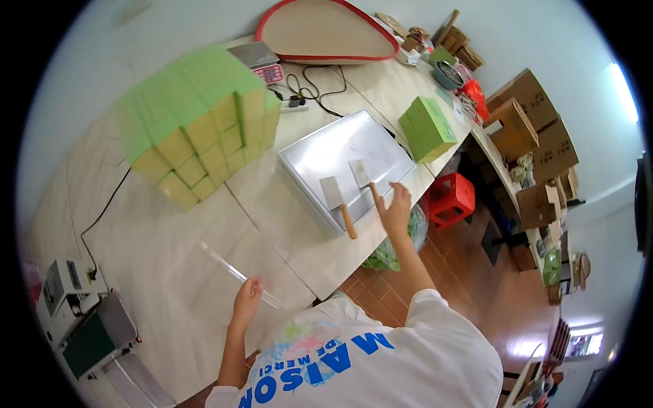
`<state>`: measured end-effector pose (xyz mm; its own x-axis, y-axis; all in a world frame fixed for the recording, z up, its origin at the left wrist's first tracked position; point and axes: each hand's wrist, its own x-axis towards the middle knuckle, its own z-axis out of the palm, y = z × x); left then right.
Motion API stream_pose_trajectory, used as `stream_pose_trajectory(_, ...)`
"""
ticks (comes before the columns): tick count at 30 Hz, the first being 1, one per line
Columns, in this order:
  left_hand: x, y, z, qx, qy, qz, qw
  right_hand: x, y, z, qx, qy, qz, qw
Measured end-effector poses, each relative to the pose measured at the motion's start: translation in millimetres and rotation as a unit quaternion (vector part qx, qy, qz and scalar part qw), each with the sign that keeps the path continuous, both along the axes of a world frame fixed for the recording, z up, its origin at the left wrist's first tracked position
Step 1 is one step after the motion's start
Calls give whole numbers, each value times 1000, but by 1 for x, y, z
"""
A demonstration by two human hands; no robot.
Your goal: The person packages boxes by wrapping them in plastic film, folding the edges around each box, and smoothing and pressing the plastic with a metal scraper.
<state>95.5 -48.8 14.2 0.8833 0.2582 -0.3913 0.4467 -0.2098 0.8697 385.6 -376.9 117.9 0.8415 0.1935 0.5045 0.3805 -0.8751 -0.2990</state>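
Note:
My left hand (pixel 248 296) is closed around a long, clear plastic strip (pixel 228 266), held slantwise low over the pale table; what kind of thing it is I cannot make out. Over the right edge of a shiny metal tray (pixel 316 151), my right hand (pixel 396 212) has its fingers apart. Its thumb is beside the wooden handle of one scraper (pixel 360 174); whether they touch is unclear. A second scraper (pixel 333 192) with a wooden handle rests on the tray to the left, its handle jutting past the near edge.
Stacked green boxes (pixel 197 122) stand left of the tray, a smaller green stack (pixel 427 129) right. Behind are a scale (pixel 257 56), cables and a red-rimmed board (pixel 326 30). A machine (pixel 75 292) sits far left. A red stool (pixel 451 199) stands on the floor.

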Motion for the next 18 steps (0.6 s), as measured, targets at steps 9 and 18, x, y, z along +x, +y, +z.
stream_pose_trajectory(9,63,-79,-23,-36,35,110,993,226,-206,-47,-33,59,-237,969)
stream_pose_trajectory(18,102,-113,31,6,58,263,963,434,-250,-22,-106,227,-275,928)
